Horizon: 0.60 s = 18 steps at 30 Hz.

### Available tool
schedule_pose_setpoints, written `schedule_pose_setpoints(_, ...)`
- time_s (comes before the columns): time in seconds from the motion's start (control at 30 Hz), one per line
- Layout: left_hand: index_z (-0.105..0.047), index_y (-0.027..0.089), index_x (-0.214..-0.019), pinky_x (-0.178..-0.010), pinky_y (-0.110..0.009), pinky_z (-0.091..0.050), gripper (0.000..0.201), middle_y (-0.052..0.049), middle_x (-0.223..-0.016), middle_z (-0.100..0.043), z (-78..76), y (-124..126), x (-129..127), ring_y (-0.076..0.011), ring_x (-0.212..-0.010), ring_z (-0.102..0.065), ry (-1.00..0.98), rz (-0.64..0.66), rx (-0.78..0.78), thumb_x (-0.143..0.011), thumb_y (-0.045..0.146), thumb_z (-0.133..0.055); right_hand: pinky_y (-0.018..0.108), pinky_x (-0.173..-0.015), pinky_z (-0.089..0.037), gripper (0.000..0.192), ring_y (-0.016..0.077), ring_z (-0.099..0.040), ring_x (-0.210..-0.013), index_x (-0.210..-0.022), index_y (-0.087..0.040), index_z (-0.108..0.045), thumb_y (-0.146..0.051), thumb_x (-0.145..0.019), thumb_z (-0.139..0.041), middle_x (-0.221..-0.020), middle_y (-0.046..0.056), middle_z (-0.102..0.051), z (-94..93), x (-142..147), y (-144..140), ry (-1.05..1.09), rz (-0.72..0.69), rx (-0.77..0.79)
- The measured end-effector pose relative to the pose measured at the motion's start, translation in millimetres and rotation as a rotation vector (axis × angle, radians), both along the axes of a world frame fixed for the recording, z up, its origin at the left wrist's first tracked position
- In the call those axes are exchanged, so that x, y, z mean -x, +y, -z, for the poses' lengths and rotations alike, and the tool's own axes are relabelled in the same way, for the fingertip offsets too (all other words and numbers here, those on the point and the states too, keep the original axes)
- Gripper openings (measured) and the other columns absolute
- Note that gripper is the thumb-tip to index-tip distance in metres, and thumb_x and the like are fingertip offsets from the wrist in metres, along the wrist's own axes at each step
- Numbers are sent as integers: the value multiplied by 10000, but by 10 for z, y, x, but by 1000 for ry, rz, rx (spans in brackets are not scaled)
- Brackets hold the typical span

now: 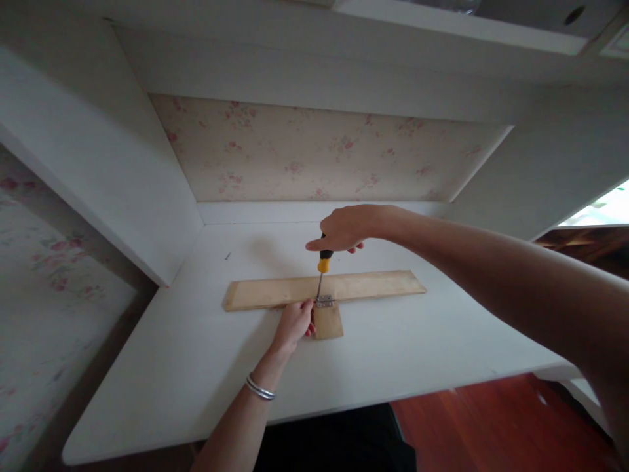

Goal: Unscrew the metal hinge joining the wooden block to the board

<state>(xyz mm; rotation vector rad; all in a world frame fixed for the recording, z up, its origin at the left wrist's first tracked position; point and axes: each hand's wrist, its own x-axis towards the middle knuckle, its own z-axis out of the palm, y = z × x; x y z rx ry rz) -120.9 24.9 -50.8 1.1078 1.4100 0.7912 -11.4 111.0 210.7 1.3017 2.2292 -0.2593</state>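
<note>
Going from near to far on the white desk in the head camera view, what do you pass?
Bracelet → left hand → small wooden block → metal hinge → long wooden board → right hand on the screwdriver → floral back panel.

the right hand (344,228) covers the top of the screwdriver (322,272) handle. the screwdriver's tip at the hinge (324,301) is too small to make out, as are any screws. the left hand (295,324) hides part of the long board (324,288)'s front edge.
</note>
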Motion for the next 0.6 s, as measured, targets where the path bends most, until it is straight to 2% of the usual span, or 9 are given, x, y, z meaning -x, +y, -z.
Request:
schedule_pose_setpoints(0.07, -591, 123, -779, -333, -184, -306, 357, -27, -572, -572, -4, -1, 2, -111, -393, -527, 2, 7, 1, -865, 416, -406, 325, -564, -395, 467, 187, -564, -558, -874, -105, -648, -505, -832, -408, -682, 105, -626, 6, -5, 6, 14, -33, -6)
schedule_pose_setpoints(0.13, -589, 123, -790, -329, -188, -304, 337, -27, -575, -574, -11, -5, 4, -113, -394, -526, -5, 13, 1, -867, 391, -400, 297, -552, -389, 393, 170, -568, -582, -1069, -166, -591, -418, -771, -544, -778, 73, -647, 2, -16, 9, 89, -70, 39)
schedule_pose_setpoints(0.2, -584, 121, -787, -326, -189, -303, 328, -28, -580, -574, -20, -9, 6, -113, -396, -528, -10, 13, 1, -868, 379, -398, 283, -550, -386, 515, 160, -568, -594, -1178, -219, -520, -415, -713, -625, -842, 52, -650, -5, -18, 6, 135, -70, 61)
schedule_pose_setpoints(0.3, -580, 118, -777, -325, -185, -302, 330, -28, -588, -572, -38, -16, 7, -110, -395, -527, -8, 11, 2, -871, 377, -397, 314, -578, -390, 525, 177, -561, -578, -994, -140, -622, -596, -781, -473, -732, 84, -636, -2, 4, 11, 43, -16, 15)
schedule_pose_setpoints(0.37, -581, 117, -772, -324, -181, -302, 339, -29, -601, -574, -44, -17, 9, -106, -398, -529, -7, 12, -1, -875, 379, -392, 328, -594, -383, 587, 188, -557, -581, -805, -108, -656, -606, -836, -346, -643, 102, -613, 7, 17, 26, -25, -30, -37)
schedule_pose_setpoints(0.4, -581, 117, -770, -323, -178, -299, 342, -30, -609, -577, -44, -17, 9, -104, -399, -531, -9, 12, -2, -878, 378, -389, 325, -592, -379, 553, 187, -556, -586, -784, -109, -657, -569, -846, -357, -635, 101, -612, 9, 19, 34, -32, -54, -47)
schedule_pose_setpoints(0.47, -583, 115, -769, -322, -174, -296, 347, -31, -619, -581, -36, -14, 11, -100, -398, -532, -15, 13, 0, -880, 378, -387, 303, -574, -372, 393, 173, -557, -593, -929, -135, -650, -475, -804, -495, -695, 78, -635, 4, 15, 45, 18, -107, -24)
schedule_pose_setpoints(0.53, -585, 112, -768, -320, -173, -297, 353, -32, -619, -583, -23, -10, 13, -99, -395, -531, -15, 15, 4, -879, 386, -393, 283, -556, -375, 433, 160, -560, -590, -1080, -175, -600, -425, -727, -611, -766, 56, -651, -8, 14, 46, 61, -102, 35)
schedule_pose_setpoints(0.6, -588, 110, -764, -320, -173, -304, 358, -33, -616, -584, -13, -7, 13, -99, -395, -531, -6, 16, 1, -877, 394, -401, 285, -550, -382, 465, 163, -562, -574, -1022, -150, -625, -505, -723, -591, -739, 66, -647, -15, 23, 45, 36, -37, 59)
